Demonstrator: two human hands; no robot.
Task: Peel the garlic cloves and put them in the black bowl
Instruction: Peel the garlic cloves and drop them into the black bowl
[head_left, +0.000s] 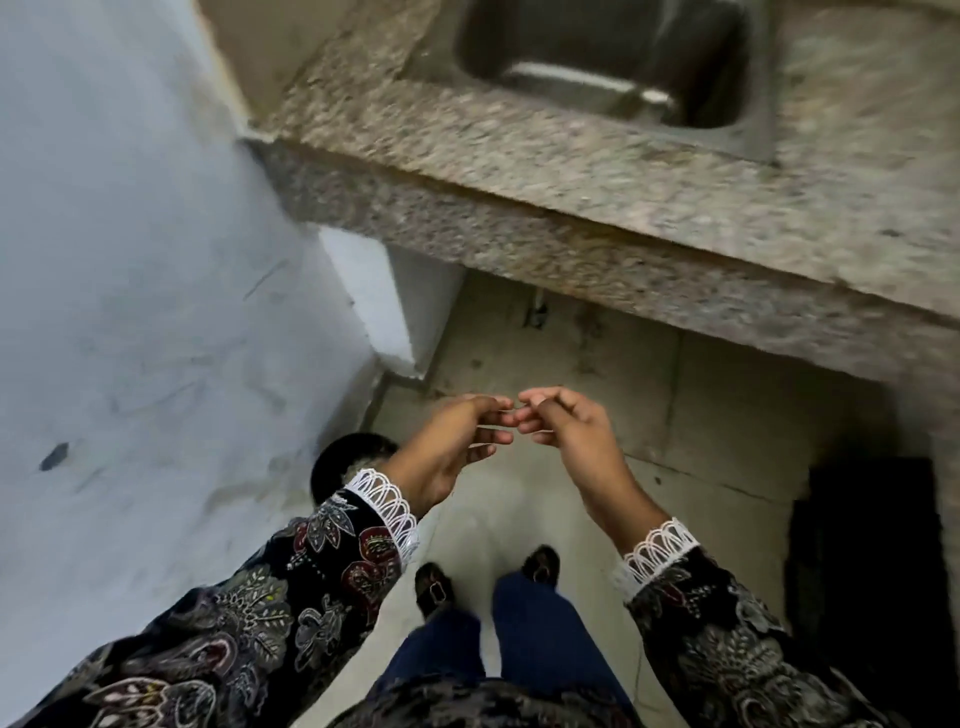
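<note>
Both hands, left hand (457, 447) and right hand (566, 431), fingertips meeting, grasp unclear; tiled floor (727, 415); granite counter (519, 171); steel sink (613, 62).

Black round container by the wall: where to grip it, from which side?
Black round container: probably grip the exposed far rim from above. It sits low beside the wall, seemingly opening up, and the left sleeve covers its near side.
</note>
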